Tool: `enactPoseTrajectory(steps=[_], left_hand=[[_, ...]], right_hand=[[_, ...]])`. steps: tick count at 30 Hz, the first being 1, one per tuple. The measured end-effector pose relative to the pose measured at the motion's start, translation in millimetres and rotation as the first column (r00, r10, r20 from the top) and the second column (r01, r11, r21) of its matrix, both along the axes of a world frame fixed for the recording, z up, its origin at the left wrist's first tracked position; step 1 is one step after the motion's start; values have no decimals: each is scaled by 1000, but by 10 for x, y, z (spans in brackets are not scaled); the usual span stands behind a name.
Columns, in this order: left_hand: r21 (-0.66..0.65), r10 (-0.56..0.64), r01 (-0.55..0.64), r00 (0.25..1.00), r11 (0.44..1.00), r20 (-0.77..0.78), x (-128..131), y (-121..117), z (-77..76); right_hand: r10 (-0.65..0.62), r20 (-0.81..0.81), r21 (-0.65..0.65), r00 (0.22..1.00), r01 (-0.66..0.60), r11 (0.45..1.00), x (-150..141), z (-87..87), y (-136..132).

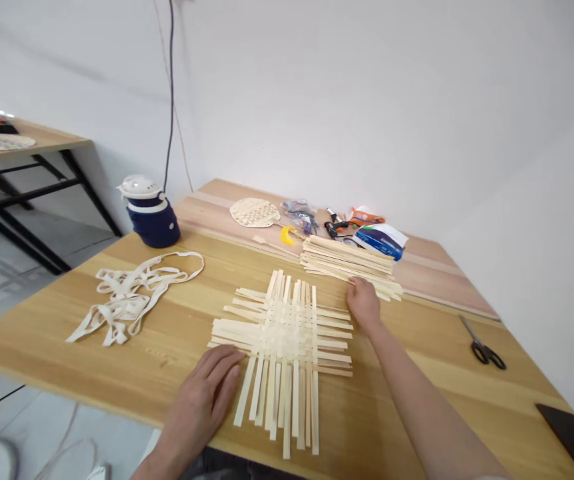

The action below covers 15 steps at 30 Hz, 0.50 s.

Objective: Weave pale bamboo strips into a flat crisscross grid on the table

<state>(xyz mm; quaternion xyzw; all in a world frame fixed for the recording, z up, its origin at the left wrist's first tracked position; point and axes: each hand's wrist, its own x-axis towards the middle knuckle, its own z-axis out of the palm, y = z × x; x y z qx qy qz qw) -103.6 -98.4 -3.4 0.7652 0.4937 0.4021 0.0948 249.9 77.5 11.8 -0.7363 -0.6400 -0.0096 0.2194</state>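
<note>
A woven mat of pale bamboo strips lies flat on the table in front of me, its loose strip ends sticking out on all sides. My left hand rests at its lower left, fingers stretched out, fingertips touching the ends of the side strips. Beyond the mat, to the right, is a pile of loose bamboo strips. My right hand is at the near edge of that pile, its fingers curled in on the end of a bamboo strip; the fingertips are partly hidden.
Left on the table are a tangled white cloth band and a blue jug. A woven fan, yellow tape, a glue gun and a blue box stand behind. Scissors lie right.
</note>
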Motion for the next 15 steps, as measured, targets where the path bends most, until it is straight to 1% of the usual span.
enactPoseTrajectory(steps=[3, 7, 10, 15], left_hand=[[2, -11, 11, 1000, 1000, 11, 3, -10, 26], [0, -25, 25, 999, 1000, 37, -2, -25, 33], [-3, -20, 20, 998, 1000, 62, -9, -43, 38], [0, -23, 23, 998, 1000, 63, -24, -46, 30]], right_hand=[[41, 128, -44, 991, -36, 998, -87, -16, 158], [55, 259, -86, 964, -34, 996, -150, -31, 233], [46, 318, -102, 947, -14, 995, -152, -12, 241], [45, 367, -142, 929, 8, 990, -136, 42, 204]])
